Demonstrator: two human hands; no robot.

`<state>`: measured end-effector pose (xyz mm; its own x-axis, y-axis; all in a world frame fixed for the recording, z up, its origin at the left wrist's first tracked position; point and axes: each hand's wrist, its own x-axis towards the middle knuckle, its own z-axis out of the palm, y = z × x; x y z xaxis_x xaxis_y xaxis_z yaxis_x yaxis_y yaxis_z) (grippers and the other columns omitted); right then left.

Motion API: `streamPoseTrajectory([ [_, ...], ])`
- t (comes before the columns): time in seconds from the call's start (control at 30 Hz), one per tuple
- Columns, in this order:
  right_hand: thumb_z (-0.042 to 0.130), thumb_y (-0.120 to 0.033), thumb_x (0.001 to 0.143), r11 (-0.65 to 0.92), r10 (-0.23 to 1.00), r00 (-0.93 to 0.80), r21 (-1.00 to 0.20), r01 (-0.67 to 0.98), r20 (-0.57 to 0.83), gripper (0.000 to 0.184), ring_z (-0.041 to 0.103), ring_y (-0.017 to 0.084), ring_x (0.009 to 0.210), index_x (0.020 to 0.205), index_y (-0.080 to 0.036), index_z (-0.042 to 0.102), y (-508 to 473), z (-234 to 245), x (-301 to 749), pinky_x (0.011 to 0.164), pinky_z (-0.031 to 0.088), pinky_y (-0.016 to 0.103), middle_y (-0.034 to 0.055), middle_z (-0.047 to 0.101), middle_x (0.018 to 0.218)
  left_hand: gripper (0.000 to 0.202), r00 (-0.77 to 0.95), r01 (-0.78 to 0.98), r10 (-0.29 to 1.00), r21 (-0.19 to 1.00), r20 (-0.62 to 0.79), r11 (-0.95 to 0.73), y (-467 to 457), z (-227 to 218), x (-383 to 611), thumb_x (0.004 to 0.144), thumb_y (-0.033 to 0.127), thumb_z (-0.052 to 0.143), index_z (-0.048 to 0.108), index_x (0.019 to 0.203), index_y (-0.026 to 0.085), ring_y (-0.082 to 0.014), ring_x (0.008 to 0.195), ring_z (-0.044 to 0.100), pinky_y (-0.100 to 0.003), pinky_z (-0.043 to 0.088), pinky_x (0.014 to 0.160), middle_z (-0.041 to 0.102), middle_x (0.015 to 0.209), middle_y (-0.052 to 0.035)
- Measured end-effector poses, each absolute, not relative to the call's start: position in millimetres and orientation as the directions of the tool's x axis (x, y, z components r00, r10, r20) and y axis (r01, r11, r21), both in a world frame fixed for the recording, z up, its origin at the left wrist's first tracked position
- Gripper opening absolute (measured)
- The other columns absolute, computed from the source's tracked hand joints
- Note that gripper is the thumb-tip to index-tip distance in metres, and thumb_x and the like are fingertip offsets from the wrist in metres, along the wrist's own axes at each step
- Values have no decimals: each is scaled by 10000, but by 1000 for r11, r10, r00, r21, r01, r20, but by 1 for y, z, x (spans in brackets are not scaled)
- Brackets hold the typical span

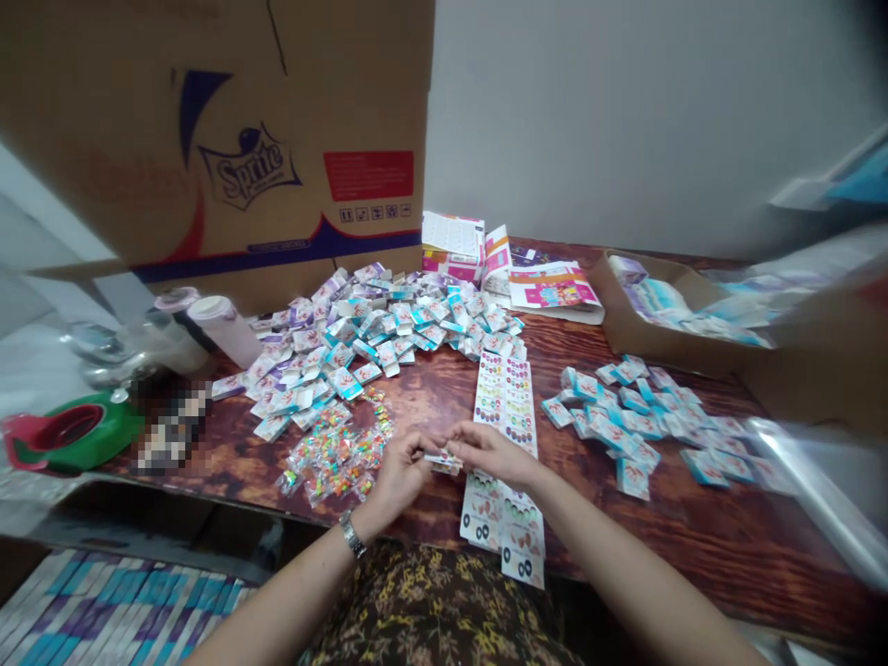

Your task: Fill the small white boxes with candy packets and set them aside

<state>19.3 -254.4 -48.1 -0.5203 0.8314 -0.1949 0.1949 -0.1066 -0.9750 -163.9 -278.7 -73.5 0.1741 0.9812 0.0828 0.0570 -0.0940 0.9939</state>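
Observation:
My left hand (399, 476) and my right hand (489, 453) meet above the wooden table (430, 402), pinching a small white and pink packet (444, 461) between them. Just left of my left hand lie small clear bags of colourful pieces (337, 453). Under my right hand are printed sheets of round-patterned cards (503, 407). A large heap of white, blue and purple packets (367, 338) spreads behind my hands. A looser group of white and teal packets (624, 421) lies to the right.
A Sprite cardboard carton (228, 157) stands at the back left. Printed cartons (541, 287) stand behind the heap, beside a low cardboard box of packets (645, 314). A green tape roll (69, 435), a plastic bottle (226, 328) and a pixelated object (170, 430) sit left.

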Motion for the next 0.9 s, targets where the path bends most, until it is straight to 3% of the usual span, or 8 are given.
streamPoseTrajectory([
  [0.13,607,-483,783,-175,691,-683,-972,158,-236,355,489,104,607,884,-145,569,-256,-59,3,556,356,219,-5,561,704,91,115,150,987,980,112,-129,-287,-86,-173,696,114,543,597,637,159,-144,713,574,-236,457,652,603,721,-19],
  [0.27,525,-418,847,82,713,-680,-942,326,-173,273,472,112,605,796,-152,561,-248,-61,-6,560,347,229,-5,546,683,170,128,338,978,920,162,-197,-280,-91,-197,814,212,513,602,953,169,-173,811,592,-287,482,727,633,883,-55],
  [0.33,490,-364,866,237,808,-583,-856,458,-88,237,450,114,591,761,-160,547,-238,-61,-8,550,324,231,-13,520,658,284,136,589,959,758,249,-281,-268,-91,-214,866,259,466,547,1123,169,-226,988,554,-381,448,869,608,1047,-101],
  [0.4,470,-319,870,306,868,-497,-769,561,-17,206,438,116,579,747,-166,531,-227,-62,-10,538,305,232,-19,503,641,323,195,809,936,491,293,-322,-254,-94,-226,869,303,475,553,1142,149,-300,1154,445,-487,353,975,565,1144,-143],
  [0.47,451,-291,875,328,890,-456,-722,609,19,185,447,120,576,750,-171,517,-215,-65,-12,536,304,230,-22,506,639,347,275,897,925,276,264,-345,-245,-99,-230,865,350,486,566,1138,152,-342,1227,361,-558,268,1014,542,1187,-154],
  [0.53,441,-263,877,360,893,-447,-678,640,53,170,469,127,594,749,-175,509,-203,-69,-14,550,319,231,-16,521,657,382,355,905,909,162,220,-393,-241,-105,-226,869,404,473,554,1164,176,-352,1249,331,-590,229,1020,521,1221,-148],
  [0.7,461,-181,868,464,883,-434,-471,750,180,99,535,152,737,834,-166,553,-187,-83,-19,661,369,243,33,581,787,419,453,873,869,99,200,-478,-250,-112,-207,887,452,414,509,1229,231,-359,1272,294,-591,220,1019,433,1308,-146],
  [0.9,442,-177,903,687,724,-661,-120,717,195,172,551,183,854,937,-175,611,-193,-103,-33,706,390,260,87,610,904,433,456,866,874,141,170,-479,-257,-111,-209,860,413,486,485,1250,225,-339,1221,347,-584,242,1010,456,1260,-149],
])
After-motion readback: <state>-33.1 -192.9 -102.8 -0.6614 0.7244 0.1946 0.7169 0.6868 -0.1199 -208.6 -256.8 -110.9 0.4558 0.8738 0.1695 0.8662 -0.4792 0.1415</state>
